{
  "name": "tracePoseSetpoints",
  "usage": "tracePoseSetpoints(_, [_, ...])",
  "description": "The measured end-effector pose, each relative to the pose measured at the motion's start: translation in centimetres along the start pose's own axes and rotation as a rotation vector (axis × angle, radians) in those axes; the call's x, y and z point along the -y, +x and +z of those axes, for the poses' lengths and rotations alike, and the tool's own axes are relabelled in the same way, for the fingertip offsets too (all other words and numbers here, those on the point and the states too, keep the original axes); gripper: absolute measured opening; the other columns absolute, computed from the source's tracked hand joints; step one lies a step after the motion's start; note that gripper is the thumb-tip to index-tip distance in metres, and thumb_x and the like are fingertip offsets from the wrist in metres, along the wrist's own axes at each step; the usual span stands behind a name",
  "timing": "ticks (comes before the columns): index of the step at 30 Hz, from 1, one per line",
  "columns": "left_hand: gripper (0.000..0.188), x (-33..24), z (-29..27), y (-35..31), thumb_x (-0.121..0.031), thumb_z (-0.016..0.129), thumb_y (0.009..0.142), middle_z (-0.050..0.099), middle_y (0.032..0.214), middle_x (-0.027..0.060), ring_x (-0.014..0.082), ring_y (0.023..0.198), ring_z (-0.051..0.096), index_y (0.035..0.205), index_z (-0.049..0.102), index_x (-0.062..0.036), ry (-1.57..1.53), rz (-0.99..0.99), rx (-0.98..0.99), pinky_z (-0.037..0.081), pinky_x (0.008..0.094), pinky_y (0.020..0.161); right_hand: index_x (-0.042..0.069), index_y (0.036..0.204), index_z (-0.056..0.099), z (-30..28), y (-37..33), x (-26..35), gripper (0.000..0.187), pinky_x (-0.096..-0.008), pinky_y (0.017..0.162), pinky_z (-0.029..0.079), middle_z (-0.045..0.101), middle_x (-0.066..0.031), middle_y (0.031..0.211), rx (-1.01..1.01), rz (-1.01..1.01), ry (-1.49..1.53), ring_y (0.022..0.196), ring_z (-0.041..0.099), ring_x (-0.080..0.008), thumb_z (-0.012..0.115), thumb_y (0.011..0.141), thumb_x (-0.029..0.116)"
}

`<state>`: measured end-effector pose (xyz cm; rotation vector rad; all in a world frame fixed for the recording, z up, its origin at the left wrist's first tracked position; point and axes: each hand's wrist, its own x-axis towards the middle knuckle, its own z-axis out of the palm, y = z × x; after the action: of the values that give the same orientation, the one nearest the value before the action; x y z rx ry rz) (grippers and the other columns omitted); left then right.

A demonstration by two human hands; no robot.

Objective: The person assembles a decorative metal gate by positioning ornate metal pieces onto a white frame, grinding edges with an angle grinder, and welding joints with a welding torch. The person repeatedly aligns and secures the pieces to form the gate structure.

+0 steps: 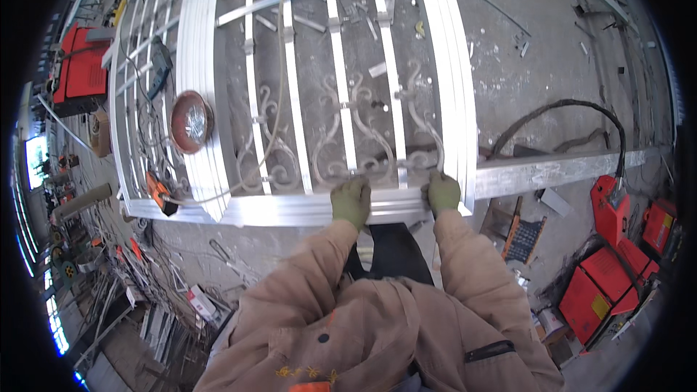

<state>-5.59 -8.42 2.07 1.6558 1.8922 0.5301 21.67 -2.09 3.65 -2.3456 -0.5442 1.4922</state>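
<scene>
A silvery metal gate panel [290,210] lies in front of me, with long upright bars and curled scroll ornaments [374,134] between them. My left hand [351,202], in a green work glove, is closed at the near rail, by the foot of a middle bar. Its fingertips hide whatever they pinch. My right hand [443,192], gloved the same way, closes around the lower end of the right-hand scroll ornament [435,141], beside the panel's wide right post [451,65]. Both wrists rest over the rail.
On the left post sit a round brown bowl [192,123] of small metal pieces and an orange-black tool [160,194]. A green power tool [158,69] lies beyond. Red machines [606,287] with a thick cable stand at right, another red machine [81,65] at left. Metal scraps litter the floor.
</scene>
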Motion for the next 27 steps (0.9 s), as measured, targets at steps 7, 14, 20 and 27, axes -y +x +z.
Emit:
tracePoseSetpoints(7, [0.02, -0.8, -1.2, -1.9, -0.017, 0.082, 0.102, 0.084, 0.128, 0.0124, 0.0432, 0.124, 0.076, 0.122, 0.083, -0.0151, 0.104, 0.083, -0.126, 0.055, 0.0595, 0.113, -0.002, 0.113, 0.085, 0.2, 0.1, 0.5, 0.053, -0.039, 0.063, 0.058, 0.084, -0.0116, 0.08, 0.019, 0.057, -0.02, 0.063, 0.076, -0.0206, 0.067, 0.117, 0.047])
tracePoseSetpoints(14, [0.025, -0.8, -2.7, -5.4, -0.016, 0.085, 0.098, 0.08, 0.139, 0.0068, 0.0403, 0.138, 0.072, 0.124, 0.083, -0.0149, 0.176, 0.109, -0.085, 0.053, 0.058, 0.119, -0.004, 0.111, 0.084, -0.1, -0.8, 1.3, 0.049, -0.0382, 0.062, 0.057, 0.084, -0.0108, 0.08, 0.012, 0.076, -0.006, 0.061, 0.074, -0.0188, 0.069, 0.117, 0.042])
tracePoseSetpoints(20, [0.025, -1.7, -2.3, -4.7, -0.017, 0.086, 0.098, 0.079, 0.137, 0.0056, 0.0381, 0.139, 0.07, 0.123, 0.083, -0.016, 0.166, 0.089, -0.076, 0.05, 0.0574, 0.122, -0.004, 0.12, 0.081, -0.2, -0.8, 1.0, 0.045, -0.0361, 0.061, 0.057, 0.084, -0.0109, 0.084, 0.033, 0.084, 0.099, 0.064, 0.074, -0.0178, 0.07, 0.118, 0.039])
tracePoseSetpoints(27, [0.025, -1.9, -2.1, -5.1, -0.017, 0.085, 0.097, 0.078, 0.139, 0.0064, 0.0388, 0.141, 0.068, 0.122, 0.082, -0.0148, 0.181, 0.102, -0.084, 0.049, 0.0591, 0.122, 0.001, 0.134, 0.077, -1.1, 0.0, -1.2, 0.038, -0.0289, 0.056, 0.054, 0.083, -0.0089, 0.092, 0.173, 0.068, 0.352, 0.068, 0.074, -0.0142, 0.073, 0.121, 0.036])
